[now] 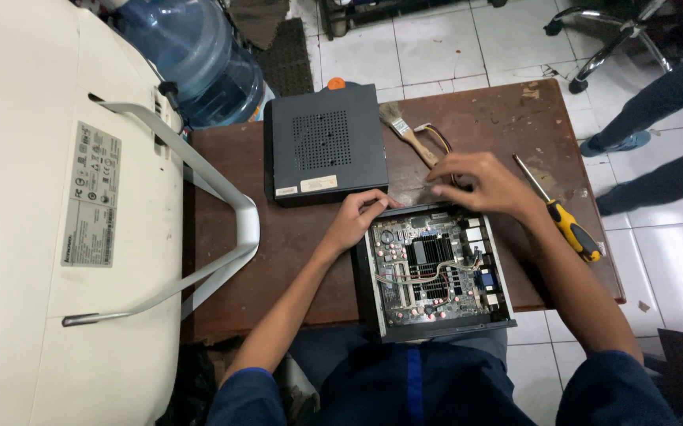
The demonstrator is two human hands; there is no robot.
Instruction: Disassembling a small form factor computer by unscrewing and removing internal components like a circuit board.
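Note:
An opened small computer case (430,272) lies at the near edge of the brown table (239,173), its green circuit board and black heat sink exposed. My left hand (360,218) rests on the case's far left corner, fingers curled on the rim. My right hand (483,185) hovers over the far right rim, fingers bent down onto it; whether it pinches anything small is unclear. Beyond the case lies the black vented cover (324,143).
A paintbrush (406,131) and a yellow-handled screwdriver (558,214) lie on the table. A white monitor back with metal stand (73,205) fills the left. A blue water jug (199,55) stands on the tiled floor. Another person's legs (657,102) are at right.

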